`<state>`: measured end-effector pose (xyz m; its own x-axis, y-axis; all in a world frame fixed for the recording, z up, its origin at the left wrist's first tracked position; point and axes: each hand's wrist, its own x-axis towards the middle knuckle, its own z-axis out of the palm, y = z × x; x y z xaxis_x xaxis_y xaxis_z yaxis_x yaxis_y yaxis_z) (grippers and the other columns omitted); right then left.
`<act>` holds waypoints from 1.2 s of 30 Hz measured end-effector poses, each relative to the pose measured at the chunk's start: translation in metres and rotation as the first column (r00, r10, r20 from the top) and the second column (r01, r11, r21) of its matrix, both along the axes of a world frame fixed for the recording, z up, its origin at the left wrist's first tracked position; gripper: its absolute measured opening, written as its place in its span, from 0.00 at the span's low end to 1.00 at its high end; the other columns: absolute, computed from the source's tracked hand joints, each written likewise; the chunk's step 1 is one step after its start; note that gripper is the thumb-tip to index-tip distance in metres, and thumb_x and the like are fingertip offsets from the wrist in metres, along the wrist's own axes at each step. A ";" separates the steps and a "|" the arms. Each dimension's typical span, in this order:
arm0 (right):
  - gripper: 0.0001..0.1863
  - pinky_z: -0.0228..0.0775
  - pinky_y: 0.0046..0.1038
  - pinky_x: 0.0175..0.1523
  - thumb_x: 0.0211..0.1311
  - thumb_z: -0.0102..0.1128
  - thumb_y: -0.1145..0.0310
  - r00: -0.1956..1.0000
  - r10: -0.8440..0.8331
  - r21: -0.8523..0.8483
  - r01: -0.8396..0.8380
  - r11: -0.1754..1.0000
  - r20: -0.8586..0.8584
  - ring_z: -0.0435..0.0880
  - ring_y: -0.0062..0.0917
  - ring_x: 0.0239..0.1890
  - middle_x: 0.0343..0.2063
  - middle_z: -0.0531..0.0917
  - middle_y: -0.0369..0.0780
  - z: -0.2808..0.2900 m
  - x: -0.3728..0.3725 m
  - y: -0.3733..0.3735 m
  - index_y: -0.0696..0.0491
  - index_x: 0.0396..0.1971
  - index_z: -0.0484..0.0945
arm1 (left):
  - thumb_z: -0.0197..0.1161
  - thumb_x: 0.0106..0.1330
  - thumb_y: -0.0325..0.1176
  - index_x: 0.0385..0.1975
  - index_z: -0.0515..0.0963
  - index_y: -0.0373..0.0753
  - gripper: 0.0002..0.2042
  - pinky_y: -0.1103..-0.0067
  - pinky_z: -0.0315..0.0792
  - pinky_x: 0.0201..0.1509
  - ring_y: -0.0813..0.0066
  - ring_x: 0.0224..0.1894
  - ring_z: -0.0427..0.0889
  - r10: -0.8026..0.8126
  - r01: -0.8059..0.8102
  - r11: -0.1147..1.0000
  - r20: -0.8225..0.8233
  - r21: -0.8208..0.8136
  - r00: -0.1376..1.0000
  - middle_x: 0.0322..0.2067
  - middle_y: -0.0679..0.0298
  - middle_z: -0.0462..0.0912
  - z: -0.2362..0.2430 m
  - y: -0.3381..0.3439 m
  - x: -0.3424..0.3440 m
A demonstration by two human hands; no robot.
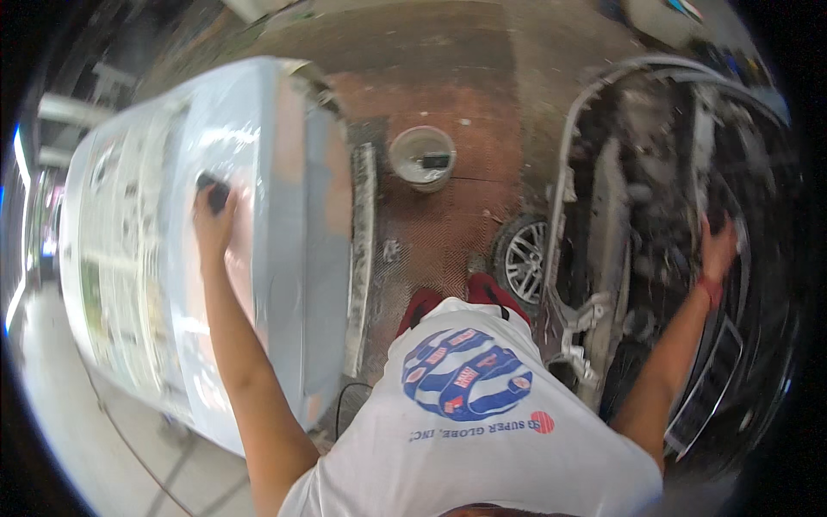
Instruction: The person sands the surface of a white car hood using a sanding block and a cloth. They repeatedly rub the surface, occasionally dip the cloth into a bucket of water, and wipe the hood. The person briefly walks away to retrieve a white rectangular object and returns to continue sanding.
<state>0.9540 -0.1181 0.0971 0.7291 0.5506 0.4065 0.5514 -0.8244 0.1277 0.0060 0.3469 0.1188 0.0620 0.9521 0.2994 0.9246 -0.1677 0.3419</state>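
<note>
My left hand [213,215] is closed round a small black block [213,193], pressed against a wet, shiny stretch of a grey car body panel [280,258]. Pinkish-beige patches show through the grey around it. Far to the right, my right hand [718,248], with a red band at its wrist, reaches over the opened dark front of another car [637,198]. Its thumb and fingers curl about something dark that I cannot make out against the black parts.
Between the cars stands a white bucket [422,183] with liquid and a dark object in it. A wheel [524,258] lies near my legs. Paper masking [129,198] covers the grey car's glass. A long worn strip [363,258] runs beside that car, and a hose [129,431] crosses the floor.
</note>
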 end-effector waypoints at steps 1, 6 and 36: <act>0.46 0.72 0.52 0.70 0.68 0.69 0.34 0.998 0.059 -0.033 -0.058 0.998 0.019 0.79 0.54 0.68 0.63 0.83 0.57 -0.015 0.047 -0.037 0.56 0.72 0.76 | 0.75 0.70 0.50 0.64 0.79 0.39 0.29 0.53 0.72 0.70 0.47 0.67 0.78 0.033 -0.033 0.999 -0.012 -0.001 0.999 0.61 0.48 0.83 -0.011 0.012 0.013; 0.41 0.73 0.54 0.68 0.69 0.67 0.33 0.995 -0.101 -0.050 0.102 0.994 0.020 0.80 0.54 0.66 0.65 0.81 0.56 -0.042 0.017 0.015 0.53 0.67 0.78 | 0.74 0.67 0.59 0.67 0.79 0.48 0.33 0.49 0.72 0.68 0.42 0.66 0.77 0.216 -0.197 0.973 -0.184 0.118 0.959 0.62 0.46 0.82 -0.005 -0.008 -0.010; 0.47 0.77 0.39 0.67 0.60 0.81 0.67 -0.426 0.653 0.556 0.342 0.757 -0.627 0.85 0.41 0.62 0.65 0.80 0.55 -0.086 -0.680 0.517 0.63 0.74 0.61 | 0.74 0.65 0.41 0.49 0.82 0.43 0.16 0.53 0.82 0.49 0.40 0.44 0.90 -0.153 0.176 0.983 -0.284 0.056 0.947 0.39 0.46 0.91 0.091 0.094 0.149</act>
<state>0.2742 0.3984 0.0110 0.2181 0.9021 -0.3724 -0.4098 -0.2617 -0.8738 0.1547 0.4410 0.2096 0.3067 0.8954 0.3227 0.9383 -0.3414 0.0554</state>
